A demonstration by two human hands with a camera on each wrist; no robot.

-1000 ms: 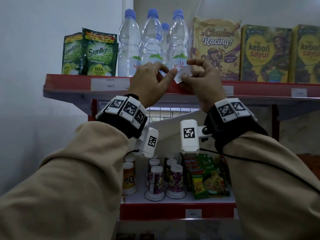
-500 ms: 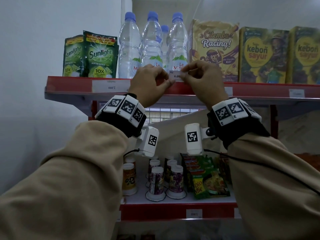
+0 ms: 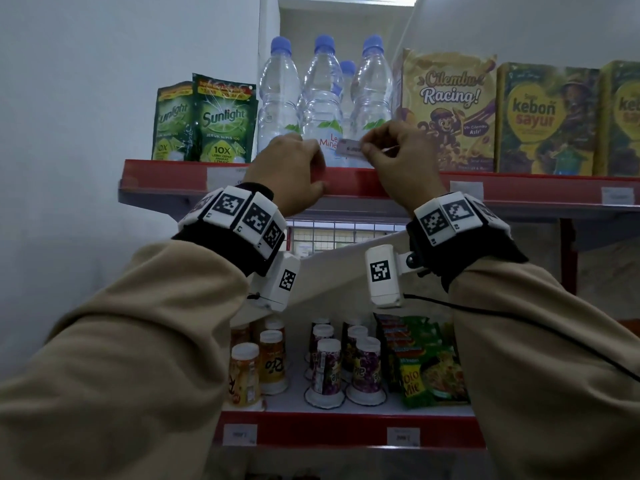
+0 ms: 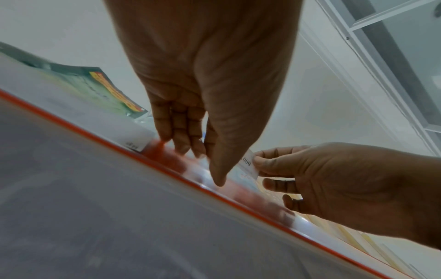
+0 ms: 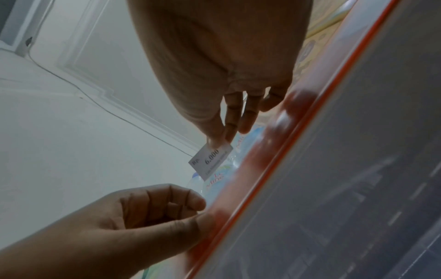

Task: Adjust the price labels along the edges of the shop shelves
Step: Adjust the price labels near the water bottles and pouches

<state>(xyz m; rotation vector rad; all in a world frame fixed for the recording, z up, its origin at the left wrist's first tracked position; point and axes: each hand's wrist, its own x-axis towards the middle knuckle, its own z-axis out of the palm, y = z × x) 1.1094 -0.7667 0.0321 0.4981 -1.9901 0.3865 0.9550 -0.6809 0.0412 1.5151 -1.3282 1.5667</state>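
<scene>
Up on the top shelf edge [image 3: 346, 181], something has changed. A second ago both hands held the little white price label [image 3: 350, 147] together. Now the left hand [image 3: 291, 171] has let go. Its fingers are curled and hold nothing, and its thumb [image 5: 198, 224] presses on the red strip at the front of the shelf. The label is out of the strip. It hangs in the air just above the strip, in front of the water bottles [image 3: 325, 98]. The right hand [image 3: 398, 161] pinches it at one end between thumb and finger. The wrist view shows "Rp. 6.000" printed on the price label [image 5: 211, 160].

I think the left hand is getting the strip ready, so the label can slide back in straight. That step is not done yet.

Going from left to right, the top shelf holds green Sunlight soap packs [image 3: 204, 123], then the bottles with blue caps, then a yellow Cilembu Racing box [image 3: 448, 109], then green kebon sayur boxes [image 3: 547, 119]. Other white labels [image 3: 465, 189] sit in the red strip on both sides of the hands. Lower down, between the sleeves, another shelf holds small cups [image 3: 327, 372] and noodle packs [image 3: 429, 372], with two more labels on its red edge. A plain pale wall [image 3: 86, 98] stands on the left.
</scene>
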